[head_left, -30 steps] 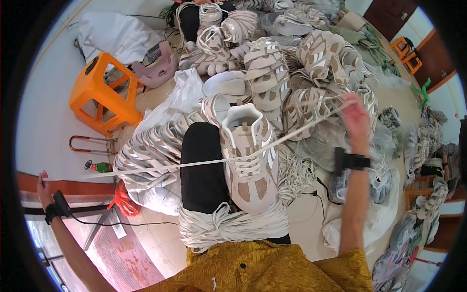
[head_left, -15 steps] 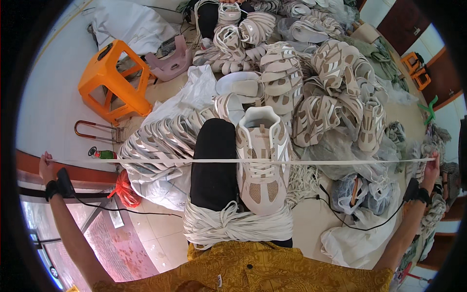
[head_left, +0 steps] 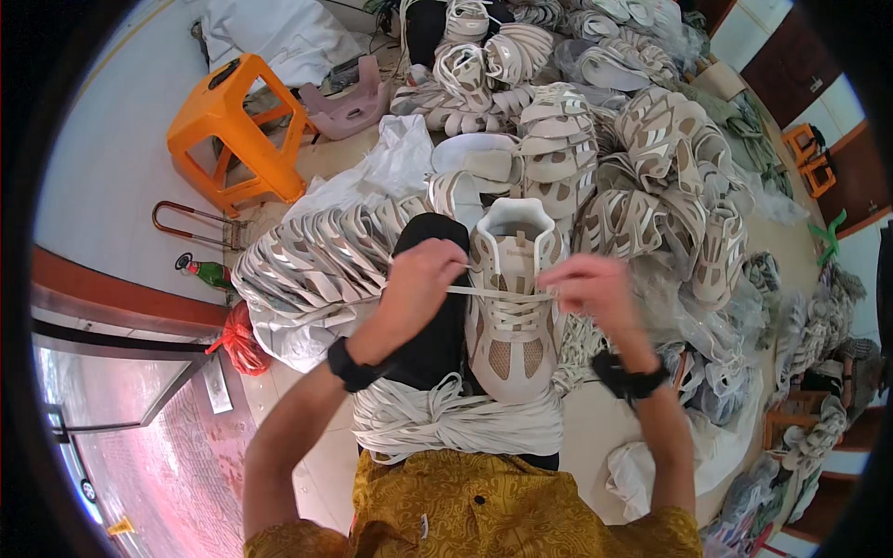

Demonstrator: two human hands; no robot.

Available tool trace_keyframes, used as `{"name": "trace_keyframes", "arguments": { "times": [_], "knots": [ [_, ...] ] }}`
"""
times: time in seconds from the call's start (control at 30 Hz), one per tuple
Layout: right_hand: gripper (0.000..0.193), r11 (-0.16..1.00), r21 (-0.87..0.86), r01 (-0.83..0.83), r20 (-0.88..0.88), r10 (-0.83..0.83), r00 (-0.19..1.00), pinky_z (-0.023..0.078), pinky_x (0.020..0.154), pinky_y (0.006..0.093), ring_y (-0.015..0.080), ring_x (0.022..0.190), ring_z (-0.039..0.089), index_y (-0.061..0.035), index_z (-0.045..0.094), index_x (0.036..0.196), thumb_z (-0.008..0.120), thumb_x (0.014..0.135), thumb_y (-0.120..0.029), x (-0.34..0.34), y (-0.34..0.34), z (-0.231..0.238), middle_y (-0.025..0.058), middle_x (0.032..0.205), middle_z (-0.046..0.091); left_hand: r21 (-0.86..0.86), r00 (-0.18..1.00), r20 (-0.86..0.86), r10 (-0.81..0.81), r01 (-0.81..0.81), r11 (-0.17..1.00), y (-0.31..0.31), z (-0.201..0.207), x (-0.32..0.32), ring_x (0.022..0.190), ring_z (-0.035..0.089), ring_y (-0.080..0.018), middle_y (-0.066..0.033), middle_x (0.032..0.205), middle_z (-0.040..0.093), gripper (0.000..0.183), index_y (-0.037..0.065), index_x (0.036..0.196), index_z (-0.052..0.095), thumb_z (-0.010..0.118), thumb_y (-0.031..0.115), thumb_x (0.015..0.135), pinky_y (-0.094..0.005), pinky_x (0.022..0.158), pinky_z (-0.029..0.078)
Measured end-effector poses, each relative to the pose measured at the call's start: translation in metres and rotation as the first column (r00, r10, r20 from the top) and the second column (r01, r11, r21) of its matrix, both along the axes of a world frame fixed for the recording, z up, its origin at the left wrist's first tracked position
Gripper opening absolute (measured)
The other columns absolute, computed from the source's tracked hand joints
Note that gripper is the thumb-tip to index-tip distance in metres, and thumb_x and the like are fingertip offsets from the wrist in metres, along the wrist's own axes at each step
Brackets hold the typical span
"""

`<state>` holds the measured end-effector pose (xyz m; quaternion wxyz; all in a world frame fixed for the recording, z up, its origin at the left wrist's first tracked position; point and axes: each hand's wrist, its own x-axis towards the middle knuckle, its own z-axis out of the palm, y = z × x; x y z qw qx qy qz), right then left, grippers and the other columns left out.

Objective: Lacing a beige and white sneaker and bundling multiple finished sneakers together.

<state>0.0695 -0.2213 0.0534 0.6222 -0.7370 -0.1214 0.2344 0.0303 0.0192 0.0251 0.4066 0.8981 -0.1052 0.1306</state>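
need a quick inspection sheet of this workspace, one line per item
Surface: the shoe sits over the lap beside a black trouser leg; its underside is hidden. Tiled floor around.
Things in hand: a white lace stretches across the shoe; a lace bundle lies across the lap.
Clutter: shoe uppers in rows and heaps, clear plastic bags, red bag, green bottle.
Hands: left hand and right hand at the lace; how the fingers grip is unclear.
Cables: none clearly made out.
Surroundings: white wall and orange stool left, brown door right.
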Motion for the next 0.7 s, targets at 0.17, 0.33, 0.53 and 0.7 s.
{"name": "trace_keyframes", "arguments": {
  "times": [0.17,0.33,0.53,0.7],
  "knots": [
    [0.010,0.985,-0.169,-0.036,0.140,0.060,0.988,0.039,0.045,0.0200,0.0054,0.050,0.048,0.0005,0.061,0.077,0.057,0.068,-0.002,-0.014,0.039,-0.032,0.0002,0.062,0.055,-0.009,0.991,-0.116,-0.069,0.068,0.998,-0.024,-0.025,-0.008,0.069,0.057,-0.0287,-0.0135,0.073,0.058,0.008,0.001,0.079,0.056,0.056,0.004,0.072,-0.0317,0.061,0.045],
    [0.009,0.999,-0.051,-0.016,-0.031,0.014,0.999,0.041,0.047,0.0191,0.0050,0.050,0.048,0.0008,0.061,0.076,0.056,0.068,0.000,-0.020,0.032,-0.042,0.0007,0.065,0.057,-0.069,0.992,-0.095,-0.078,0.071,0.995,-0.027,-0.032,-0.012,0.068,0.057,-0.0302,-0.0141,0.072,0.056,0.007,0.001,0.079,0.052,0.056,0.002,0.073,-0.0324,0.059,0.045],
    [0.010,0.999,-0.045,-0.031,-0.080,0.027,0.996,0.042,0.047,0.0190,0.0044,0.050,0.048,0.0010,0.061,0.076,0.057,0.068,0.000,-0.020,0.034,-0.041,0.0002,0.065,0.056,-0.030,0.999,-0.046,-0.012,0.011,0.999,-0.031,-0.031,-0.012,0.066,0.057,-0.0298,-0.0139,0.070,0.055,0.005,0.002,0.080,0.052,0.055,0.002,0.075,-0.0328,0.057,0.045],
    [0.009,1.000,-0.006,-0.023,-0.065,0.023,0.998,0.042,0.046,0.0193,0.0043,0.050,0.047,0.0014,0.061,0.075,0.057,0.067,0.000,-0.021,0.032,-0.043,0.0003,0.063,0.056,0.223,0.985,0.101,-0.137,0.111,0.968,-0.035,-0.031,-0.014,0.063,0.055,-0.0267,-0.0109,0.068,0.053,0.012,0.001,0.081,0.050,0.055,0.002,0.070,-0.0310,0.056,0.045]
  ]
}}
